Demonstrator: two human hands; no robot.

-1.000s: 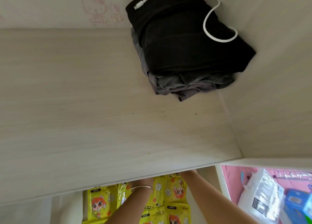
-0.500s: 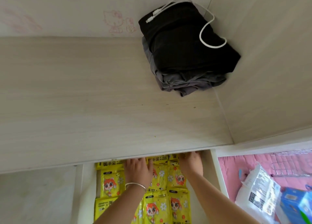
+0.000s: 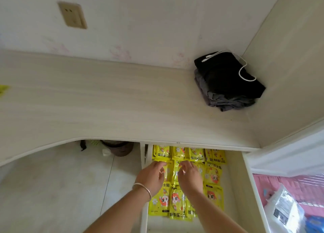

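Glossy, flat yellow packets (image 3: 213,175) printed with a cartoon face lie in overlapping rows inside an open, pale drawer (image 3: 232,189) under a smooth wood-grain desk (image 3: 105,110). The left hand (image 3: 151,176), with a thin metal bracelet (image 3: 142,189) at the wrist, has its fingers curled and pinches a packet's edge between thumb and forefinger. The right hand (image 3: 190,175) sits just beside it, bent fingertips down on the neighbouring packet; I cannot tell whether it grips. Soft folded black cloth (image 3: 226,78) with a looped white cable (image 3: 244,74) sits in the desk's far corner.
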